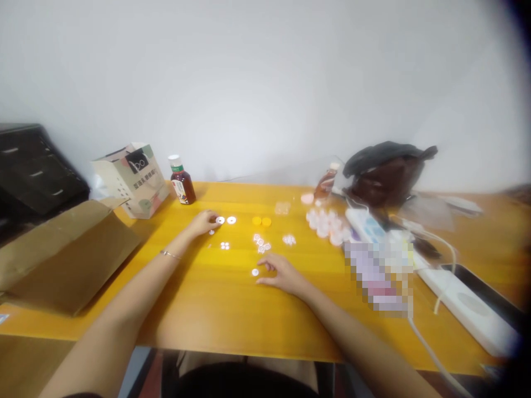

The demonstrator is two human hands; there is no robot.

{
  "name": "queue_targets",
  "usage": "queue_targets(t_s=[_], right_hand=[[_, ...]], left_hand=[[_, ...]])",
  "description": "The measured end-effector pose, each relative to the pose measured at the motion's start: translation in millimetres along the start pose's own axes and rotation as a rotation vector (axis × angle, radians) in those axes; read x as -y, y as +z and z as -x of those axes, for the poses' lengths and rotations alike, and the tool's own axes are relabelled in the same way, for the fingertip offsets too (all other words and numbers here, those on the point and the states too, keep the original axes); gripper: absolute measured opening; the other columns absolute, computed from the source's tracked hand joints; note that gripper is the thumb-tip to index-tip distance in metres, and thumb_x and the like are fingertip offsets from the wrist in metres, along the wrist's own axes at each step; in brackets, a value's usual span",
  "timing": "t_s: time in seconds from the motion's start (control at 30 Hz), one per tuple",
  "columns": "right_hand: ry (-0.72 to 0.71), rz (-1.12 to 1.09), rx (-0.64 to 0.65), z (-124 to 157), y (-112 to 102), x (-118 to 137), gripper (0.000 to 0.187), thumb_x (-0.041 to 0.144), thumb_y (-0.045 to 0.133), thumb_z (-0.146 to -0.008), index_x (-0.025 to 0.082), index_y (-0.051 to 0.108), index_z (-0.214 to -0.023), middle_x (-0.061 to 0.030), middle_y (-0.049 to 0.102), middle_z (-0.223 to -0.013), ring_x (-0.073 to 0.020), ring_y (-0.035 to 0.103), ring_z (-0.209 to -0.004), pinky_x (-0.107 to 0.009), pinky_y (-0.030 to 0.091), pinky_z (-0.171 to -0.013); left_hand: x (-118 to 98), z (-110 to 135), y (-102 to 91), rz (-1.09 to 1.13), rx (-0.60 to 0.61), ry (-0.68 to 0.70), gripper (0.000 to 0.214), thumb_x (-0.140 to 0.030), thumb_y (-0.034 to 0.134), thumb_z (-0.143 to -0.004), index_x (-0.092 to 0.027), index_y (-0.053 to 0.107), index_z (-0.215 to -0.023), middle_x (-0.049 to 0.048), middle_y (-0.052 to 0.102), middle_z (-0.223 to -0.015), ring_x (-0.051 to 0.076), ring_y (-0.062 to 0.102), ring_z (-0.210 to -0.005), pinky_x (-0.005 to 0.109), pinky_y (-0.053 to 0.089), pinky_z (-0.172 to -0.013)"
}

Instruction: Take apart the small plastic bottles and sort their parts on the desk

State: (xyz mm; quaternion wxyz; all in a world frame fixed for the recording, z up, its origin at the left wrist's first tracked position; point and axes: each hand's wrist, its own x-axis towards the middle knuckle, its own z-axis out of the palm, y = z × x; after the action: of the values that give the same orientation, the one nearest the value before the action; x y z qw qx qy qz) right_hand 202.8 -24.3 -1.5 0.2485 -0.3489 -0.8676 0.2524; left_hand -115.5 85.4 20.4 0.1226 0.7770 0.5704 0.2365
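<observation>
the work looks partway, as a judgement: the small parts lie sorted in groups on the table (207,320), but none is plainly joined to another. the left hand (203,223) has its fingers bent in at a white disc (220,220); i cannot tell whether it grips it. a second disc (231,220) lies just beside. the right hand (283,273) is half open, thumb and fingers apart and nothing gripped, with a lone disc (255,272) just off the fingertips. seemingly left to handle: white dots (224,245), yellow caps (256,221), white rings (260,242) and a pale pile (289,239).
</observation>
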Motion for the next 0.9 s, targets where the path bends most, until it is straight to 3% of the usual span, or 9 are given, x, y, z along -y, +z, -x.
queue_targets(t_s=[0.4, 0.53, 0.6, 0.7, 0.77, 0.9], right_hand=[[0.017, -0.004, 0.010, 0, -2, 2, 0.037, 0.045, 0.069, -0.067, 0.020, 0.059, -0.091, 0.0002, 0.053, -0.072, -0.0140, 0.050, -0.067, -0.026, 0.041, -0.063], [0.027, -0.078, -0.028, 2, -2, 4, 0.033, 0.045, 0.066, -0.071, 0.019, 0.058, -0.090, 0.0004, 0.053, -0.071, -0.0133, 0.050, -0.065, -0.026, 0.042, -0.063], [0.031, -0.141, -0.072, 2, -3, 4, 0.028, 0.043, 0.061, -0.075, 0.019, 0.058, -0.090, 0.0000, 0.054, -0.072, -0.0131, 0.051, -0.064, -0.026, 0.043, -0.063], [0.062, -0.173, -0.204, 1, -13, 1, 0.023, 0.041, 0.055, -0.079, 0.020, 0.059, -0.088, -0.0015, 0.058, -0.074, -0.0141, 0.053, -0.065, -0.028, 0.045, -0.064], [0.122, -0.120, -0.381, 1, -29, -6, 0.022, 0.040, 0.050, -0.081, 0.020, 0.060, -0.083, -0.0028, 0.060, -0.075, -0.0157, 0.054, -0.066, -0.029, 0.045, -0.065], [0.312, 0.132, -0.775, 11, -72, -34, 0.024, 0.037, 0.046, -0.082, 0.016, 0.058, -0.084, -0.0063, 0.060, -0.078, -0.0188, 0.053, -0.073, -0.032, 0.043, -0.069]], left_hand=[[-4, -3, 4.1, 0.048, -0.077, -0.029, 0.041, -0.047, 0.059, -0.070, -0.016, 0.065, -0.096, 0.0063, 0.061, -0.088, 0.020, 0.059, -0.078, 0.030, 0.045, -0.075], [-29, 13, 2.4, 0.078, -0.189, -0.030, 0.041, -0.045, 0.051, -0.079, -0.014, 0.060, -0.105, 0.0097, 0.059, -0.100, 0.021, 0.057, -0.089, 0.033, 0.044, -0.083], [-52, 29, 2.6, 0.124, -0.191, 0.073, 0.035, -0.041, 0.049, -0.082, -0.016, 0.059, -0.105, 0.0083, 0.059, -0.098, 0.020, 0.056, -0.093, 0.034, 0.043, -0.086], [-90, 60, 7.2, 0.149, -0.041, 0.354, 0.031, -0.036, 0.050, -0.084, -0.019, 0.058, -0.108, 0.0084, 0.058, -0.105, 0.020, 0.053, -0.100, 0.035, 0.042, -0.090], [-111, 80, 14.3, 0.118, 0.082, 0.472, 0.033, -0.036, 0.049, -0.085, -0.022, 0.053, -0.115, 0.0072, 0.057, -0.107, 0.019, 0.053, -0.100, 0.035, 0.042, -0.089], [-131, 103, 35.9, 0.039, 0.131, 0.564, 0.033, -0.033, 0.044, -0.089, -0.021, 0.049, -0.119, 0.0090, 0.055, -0.109, 0.019, 0.053, -0.100, 0.034, 0.043, -0.089]])
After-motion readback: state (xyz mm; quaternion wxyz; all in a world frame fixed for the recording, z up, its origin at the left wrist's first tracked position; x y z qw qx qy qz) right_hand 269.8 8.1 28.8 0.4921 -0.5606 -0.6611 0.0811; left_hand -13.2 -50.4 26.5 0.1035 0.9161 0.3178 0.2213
